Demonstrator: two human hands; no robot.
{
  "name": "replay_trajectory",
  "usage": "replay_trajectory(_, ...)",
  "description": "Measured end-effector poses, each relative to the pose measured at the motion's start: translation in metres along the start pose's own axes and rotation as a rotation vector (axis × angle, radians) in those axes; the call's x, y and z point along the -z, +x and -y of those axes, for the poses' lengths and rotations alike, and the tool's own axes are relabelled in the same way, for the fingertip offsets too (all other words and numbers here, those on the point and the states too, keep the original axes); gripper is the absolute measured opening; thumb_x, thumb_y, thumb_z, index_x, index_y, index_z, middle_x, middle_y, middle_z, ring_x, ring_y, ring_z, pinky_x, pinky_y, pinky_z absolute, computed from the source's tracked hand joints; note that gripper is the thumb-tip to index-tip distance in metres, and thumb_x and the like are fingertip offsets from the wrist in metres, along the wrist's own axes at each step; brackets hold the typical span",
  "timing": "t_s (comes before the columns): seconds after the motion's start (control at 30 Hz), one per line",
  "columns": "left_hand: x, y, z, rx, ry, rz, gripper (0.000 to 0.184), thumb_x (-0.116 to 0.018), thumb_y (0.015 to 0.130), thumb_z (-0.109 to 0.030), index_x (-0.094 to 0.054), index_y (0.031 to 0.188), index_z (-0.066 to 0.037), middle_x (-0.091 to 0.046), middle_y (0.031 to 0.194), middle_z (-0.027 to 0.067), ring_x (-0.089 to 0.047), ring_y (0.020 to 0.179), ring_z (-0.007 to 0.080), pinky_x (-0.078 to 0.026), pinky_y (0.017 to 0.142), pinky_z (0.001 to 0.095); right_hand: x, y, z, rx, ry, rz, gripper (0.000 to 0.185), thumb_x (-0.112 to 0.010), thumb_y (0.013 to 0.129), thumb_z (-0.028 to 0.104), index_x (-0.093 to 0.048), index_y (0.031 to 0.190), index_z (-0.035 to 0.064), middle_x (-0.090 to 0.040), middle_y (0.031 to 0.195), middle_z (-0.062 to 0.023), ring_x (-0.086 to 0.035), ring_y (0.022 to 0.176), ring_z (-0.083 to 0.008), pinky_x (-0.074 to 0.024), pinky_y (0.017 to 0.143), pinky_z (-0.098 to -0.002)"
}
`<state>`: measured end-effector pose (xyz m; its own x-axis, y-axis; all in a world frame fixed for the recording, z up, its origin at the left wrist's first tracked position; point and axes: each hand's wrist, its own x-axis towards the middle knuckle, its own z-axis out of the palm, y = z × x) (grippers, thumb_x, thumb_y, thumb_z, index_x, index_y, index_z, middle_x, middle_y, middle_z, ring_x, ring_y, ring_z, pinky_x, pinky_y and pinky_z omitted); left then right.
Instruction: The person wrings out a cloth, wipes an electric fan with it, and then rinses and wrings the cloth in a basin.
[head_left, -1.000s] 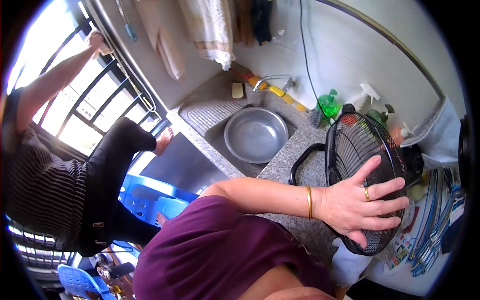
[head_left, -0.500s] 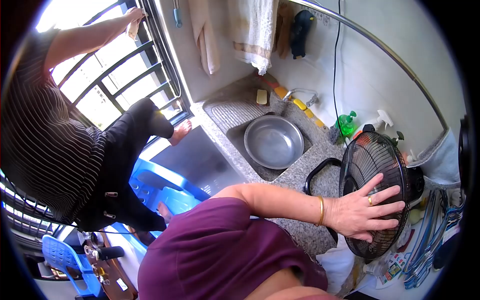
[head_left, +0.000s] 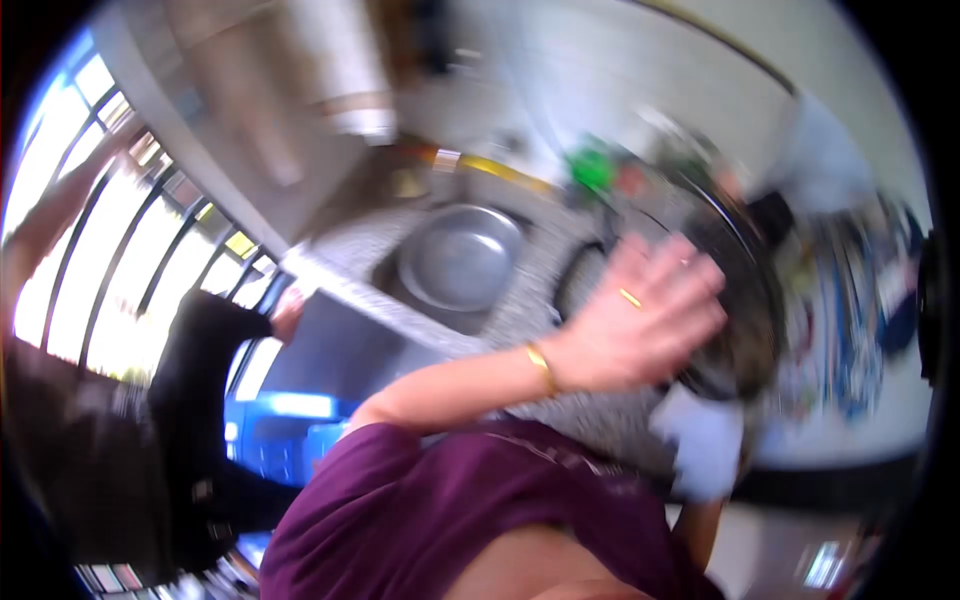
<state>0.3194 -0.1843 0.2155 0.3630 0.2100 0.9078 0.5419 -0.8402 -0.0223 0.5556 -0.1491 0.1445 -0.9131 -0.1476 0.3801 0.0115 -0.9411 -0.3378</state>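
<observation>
While the left hand (head_left: pixel 648 312) hangs half-open, gripping nothing visible, the fan (head_left: pixel 748 300) stands just beyond it.

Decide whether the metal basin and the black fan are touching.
Apart. The head view, though blurred, shows speckled counter lying between the metal basin in the sink and the black fan.

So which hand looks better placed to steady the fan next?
Probably the left hand: it overlaps the fan in view, though blur hides contact; the right hand is hidden, apparently by the white cloth.
</observation>
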Motion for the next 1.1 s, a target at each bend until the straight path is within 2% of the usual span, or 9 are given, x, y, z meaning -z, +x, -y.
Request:
replay_trajectory(0.07, 0.002, -0.002, 0.006, 0.046, -0.087, 0.091, 0.067, -0.075, 0.063, -0.023, -0.055, 0.126, -0.013, -0.038, 0.142, 0.0186, -0.033, 0.131, 0.046, -0.026, 0.101, 0.0655, -0.047, -0.017, -0.02, -0.516, -1.649, -0.238, 0.03, -0.048, 0.091, 0.01, -0.052, 0.121, 0.0044, -0.062, 0.104, -0.007, -0.061, 0.07, -0.016, -0.0518, 0.061, -0.0299)
replay_trajectory(0.13, 0.001, 0.003, 0.005, 0.041, -0.037, 0.052, 0.07, -0.075, 0.069, -0.027, -0.051, 0.133, -0.014, -0.03, 0.148, 0.022, -0.027, 0.135, 0.047, -0.018, 0.108, 0.0605, -0.078, -0.02, -0.044, 0.676, -2.142, -1.764, 0.045, -0.056, 0.082, -0.001, -0.05, 0.127, -0.0015, -0.06, 0.111, -0.0068, -0.063, 0.077, -0.015, -0.0518, 0.066, -0.0277)
replay_trajectory(0.17, -0.003, 0.005, 0.005, 0.025, -0.026, 0.026, 0.069, -0.074, 0.07, -0.028, -0.051, 0.133, -0.012, -0.031, 0.147, 0.0232, -0.027, 0.135, 0.0465, -0.019, 0.108, 0.0595, -0.09, -0.009, -0.044, 0.814, -2.123, -1.85, 0.045, -0.057, 0.082, -0.001, -0.05, 0.127, -0.0021, -0.06, 0.113, -0.0076, -0.062, 0.082, -0.0156, -0.0499, 0.07, -0.0275)
replay_trajectory(0.4, -0.029, 0.016, -0.013, -0.044, 0.015, 0.073, 0.059, -0.052, 0.087, -0.053, -0.053, 0.132, -0.015, -0.036, 0.144, 0.0237, -0.025, 0.136, 0.0447, -0.004, 0.111, 0.0575, -0.116, 0.01, -0.034, 0.711, -2.168, -1.482, 0.047, -0.059, 0.082, 0.001, -0.05, 0.128, -0.0064, -0.058, 0.123, -0.0131, -0.054, 0.114, -0.0199, -0.0364, 0.101, -0.026)
replay_trajectory(0.67, -0.07, 0.012, -0.021, -0.06, 0.144, -0.039, 0.07, -0.035, 0.085, -0.074, -0.054, 0.13, -0.025, -0.039, 0.144, 0.0172, -0.017, 0.137, 0.0514, 0.007, 0.105, 0.0681, -0.107, 0.018, -0.027, 0.589, -2.242, -1.507, 0.053, -0.071, 0.08, 0.017, -0.052, 0.126, 0.0002, -0.062, 0.117, -0.0137, -0.061, 0.105, -0.0223, -0.0463, 0.092, -0.0312)
replay_trajectory(0.8, -0.076, 0.011, -0.019, -0.106, 0.183, -0.124, 0.07, -0.034, 0.084, -0.076, -0.048, 0.134, -0.029, -0.038, 0.143, 0.0186, -0.015, 0.136, 0.052, 0.004, 0.105, 0.0698, -0.102, 0.005, -0.032, 1.009, -1.64, -1.432, 0.044, -0.064, 0.082, 0.011, -0.056, 0.122, -0.0034, -0.063, 0.115, -0.0147, -0.061, 0.102, -0.0197, -0.0452, 0.093, -0.0288)
replay_trajectory(0.87, -0.075, 0.01, -0.018, -0.101, 0.171, -0.15, 0.07, -0.034, 0.084, -0.076, -0.048, 0.134, -0.029, -0.037, 0.143, 0.0186, -0.014, 0.136, 0.0531, 0.005, 0.105, 0.0702, -0.11, 0.0, -0.026, 0.655, -2.18, -1.57, 0.048, -0.064, 0.079, 0.01, -0.054, 0.124, -0.0032, -0.061, 0.118, -0.0162, -0.06, 0.108, -0.0249, -0.0442, 0.095, -0.0301)
replay_trajectory(1.03, -0.074, -0.005, 0.006, -0.309, 0.289, -0.117, 0.065, -0.036, 0.085, -0.073, -0.05, 0.13, -0.029, -0.038, 0.143, 0.016, -0.016, 0.136, 0.0503, 0.002, 0.104, 0.0724, -0.102, 0.0, -0.013, 0.806, -1.954, -1.544, 0.055, -0.073, 0.076, 0.012, -0.053, 0.126, -0.003, -0.061, 0.116, -0.017, -0.06, 0.108, -0.0234, -0.0443, 0.095, -0.0339)
replay_trajectory(1.1, -0.074, -0.008, 0.004, -0.311, 0.295, -0.103, 0.064, -0.036, 0.085, -0.073, -0.05, 0.13, -0.029, -0.038, 0.143, 0.015, -0.016, 0.136, 0.0503, 0.001, 0.104, 0.0725, -0.104, -0.002, 0.0, 0.735, -2.323, -1.387, 0.057, -0.073, 0.075, 0.013, -0.053, 0.125, -0.0022, -0.061, 0.115, -0.0164, -0.06, 0.106, -0.0252, -0.0448, 0.094, -0.0339)
